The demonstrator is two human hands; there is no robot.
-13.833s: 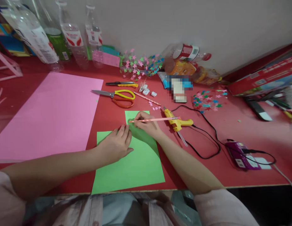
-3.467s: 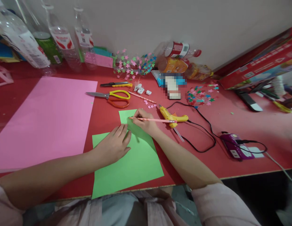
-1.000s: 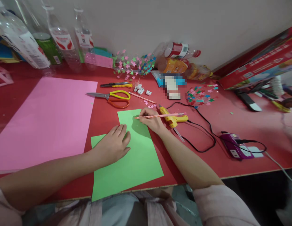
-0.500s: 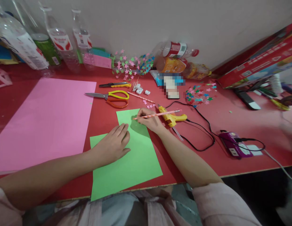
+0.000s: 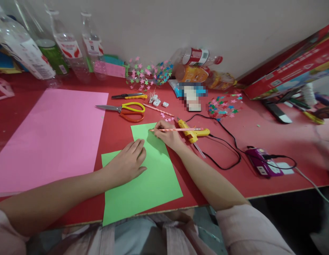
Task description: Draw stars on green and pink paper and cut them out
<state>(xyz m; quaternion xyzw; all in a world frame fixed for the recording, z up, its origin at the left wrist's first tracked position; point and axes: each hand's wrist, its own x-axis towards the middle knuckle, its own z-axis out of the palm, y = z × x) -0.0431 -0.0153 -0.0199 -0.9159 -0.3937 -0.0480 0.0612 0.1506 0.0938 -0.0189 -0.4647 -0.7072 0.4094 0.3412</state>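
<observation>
Since half a second ago, the pencil (image 5: 177, 130) has swung flatter, its back end dipping toward me while its tip has slid slightly up the green paper (image 5: 145, 198); the fingers of my right hand (image 5: 167, 135) pinch it near the tip, closed around the shaft; my left hand (image 5: 130, 161) lies palm down on the paper, grasping nothing, its fingers loosely spread and pointing toward the pencil tip; the paper runs beneath both hands, its narrower part under my right fingers, its wider part under my left, and its near left corner juts past the table edge (image 5: 223, 193); beyond my right fingertips lie small pink stars (image 5: 166, 117) and a second pencil (image 5: 159, 110); just right of those fingers sits a yellow glue gun (image 5: 193, 131), the held pencil crossing over it in view; ahead of my left fingers, well apart, rest scissors (image 5: 127, 109) and a cutter (image 5: 130, 95); left of them spreads a pink sheet (image 5: 55, 134).
</observation>
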